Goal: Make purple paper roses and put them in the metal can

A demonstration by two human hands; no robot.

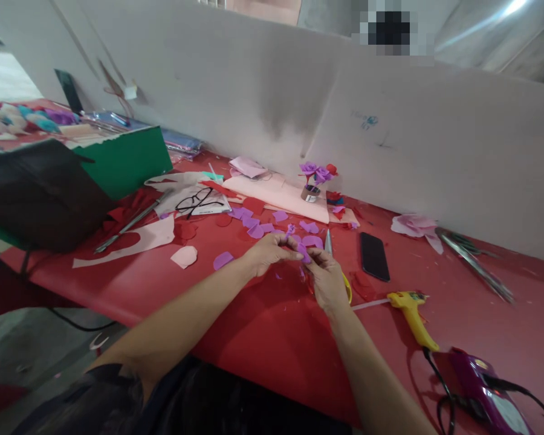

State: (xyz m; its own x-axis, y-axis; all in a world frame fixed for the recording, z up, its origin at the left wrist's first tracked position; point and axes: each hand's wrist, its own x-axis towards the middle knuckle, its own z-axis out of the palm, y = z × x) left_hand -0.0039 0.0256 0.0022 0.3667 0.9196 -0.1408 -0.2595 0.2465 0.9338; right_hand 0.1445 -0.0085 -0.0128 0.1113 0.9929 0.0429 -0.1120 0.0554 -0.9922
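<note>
Both my hands meet over the red table (263, 326), pinching a small purple foam petal piece (303, 252) between them. My left hand (267, 251) has its fingertips closed on the piece from the left. From the right, my right hand (327, 279) grips the same piece with curled fingers. Several loose purple petals (258, 229) lie just beyond my hands. Scissors (333, 257) with yellow handles lie partly under my right hand.
A yellow glue gun (412, 314) lies at the right with its cable, beside a purple device (480, 380). A black phone (374, 256), glasses (197, 201), finished foam flowers in a small cup (315, 181), a green box (122, 160) and a white partition (390, 133) surround the work area.
</note>
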